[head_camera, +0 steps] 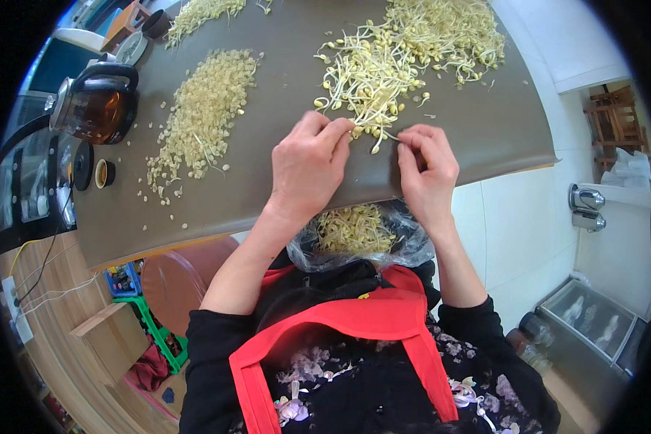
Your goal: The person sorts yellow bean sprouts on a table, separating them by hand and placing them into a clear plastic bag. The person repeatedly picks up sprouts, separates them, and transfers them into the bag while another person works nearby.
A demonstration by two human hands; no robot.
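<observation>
A loose heap of soybean sprouts [371, 81], with yellow heads and white stems, lies on the brown-covered table [287, 70]. At the heap's near edge, my left hand [312, 163] has thumb and forefinger pinched on sprouts; the fingertips partly hide what they hold. To its right, my right hand [428, 163] pinches the thin end of a single sprout [389, 135] between thumb and forefinger. Below both hands, a clear plastic bag [306, 255] sits open at my lap, with more sprouts [355, 228] inside.
Pale bean skins [206, 108] form a long pile on the left. More sprouts [450, 32] lie at the back right, others [203, 16] at the back left. A glass teapot [100, 106] with dark liquid and a small cup [105, 173] stand by the left edge.
</observation>
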